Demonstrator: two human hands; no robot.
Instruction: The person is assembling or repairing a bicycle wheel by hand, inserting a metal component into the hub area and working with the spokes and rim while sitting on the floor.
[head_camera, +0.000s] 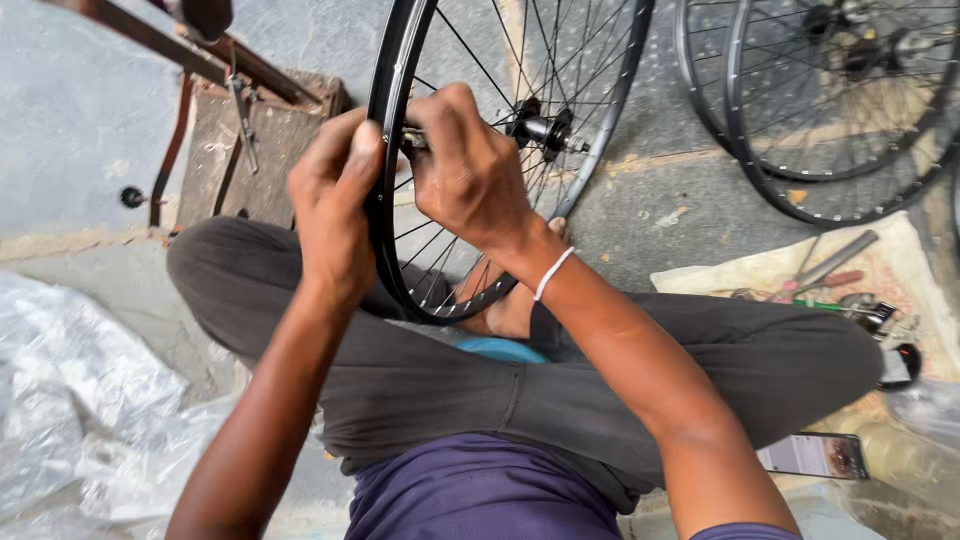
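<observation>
On the floor, a person sits cross-legged in grey trousers with a black bicycle wheel (470, 150) standing upright over the lap. The left hand (335, 200) wraps the wheel's left rim, fingers (350, 150) curled shut around it. The right hand (470, 170) reaches in among the spokes just beside that rim, its fingers closed on a small metal tool (413, 140) at the rim's inner edge; a white band circles that wrist. The silver hub (542, 128) sits a little right of the right hand.

Far right, two more black wheels (830, 110) lie overlapping on the concrete. Nearer on the right, a cloth (720, 275) carries loose hand tools (835, 275), none in any box or tray that I can see. A phone (815, 455) lies near the person's right knee, beside a clear plastic bottle (905, 455) whose contents I cannot make out. Crumpled clear plastic sheeting (80, 400) fills the near left, and a rusty metal stand (240, 130) sits far left.
</observation>
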